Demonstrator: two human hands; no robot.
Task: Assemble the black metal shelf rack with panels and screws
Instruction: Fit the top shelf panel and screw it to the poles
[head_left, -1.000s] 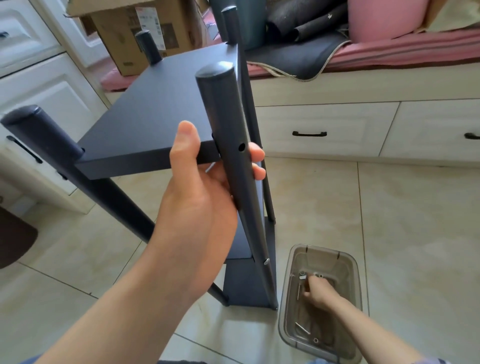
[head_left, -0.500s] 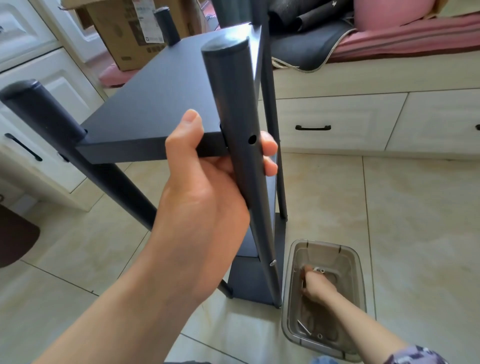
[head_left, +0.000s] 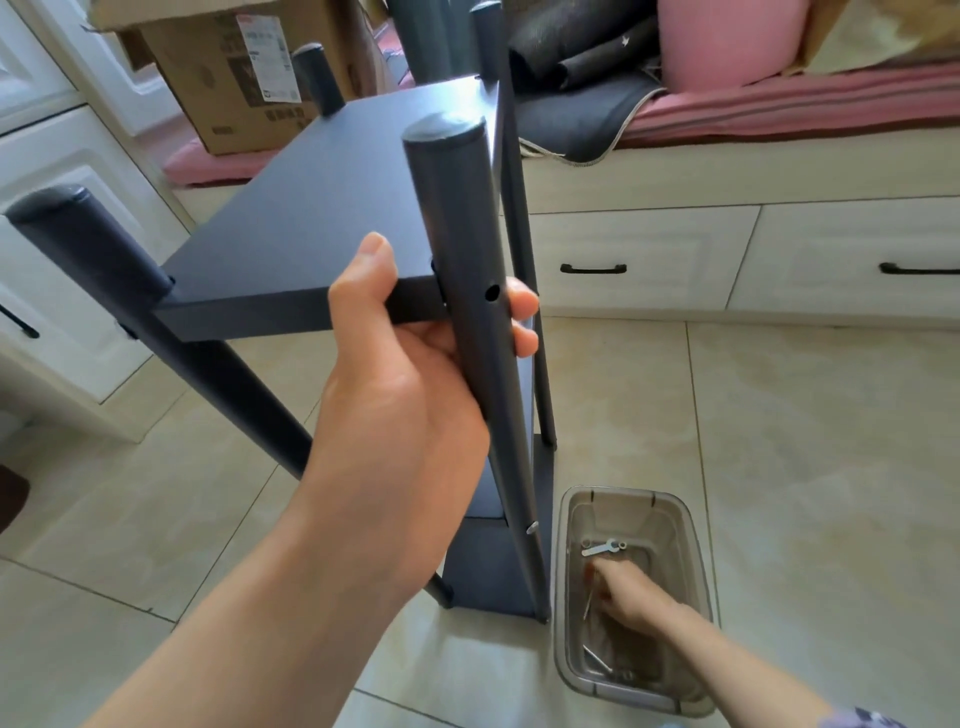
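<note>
The black metal shelf rack (head_left: 322, 218) stands upright on the tiled floor, its top panel level between four round posts. My left hand (head_left: 405, 405) grips the near right post (head_left: 462, 234) at the top panel's corner, thumb on the panel's front edge and fingertips wrapped past an empty screw hole (head_left: 491, 292). A screw head (head_left: 531, 528) shows lower on that post, beside the lower shelf (head_left: 488, 566). My right hand (head_left: 628, 592) reaches down into a clear plastic bin (head_left: 696, 545) of hardware. It is blurred, and its fingers are hidden among the parts. A small flat wrench (head_left: 602, 546) lies just beyond it.
White drawer units with black handles (head_left: 649, 260) run along the back, and a white cabinet (head_left: 52, 171) stands at the left. A cardboard box (head_left: 234, 78), dark fabric and pink cushions (head_left: 779, 104) sit on the bench top. Tiled floor stretches to the right of the bin.
My right hand has slid toward me inside the bin, uncovering the small wrench. My left hand keeps the same grip on the post.
</note>
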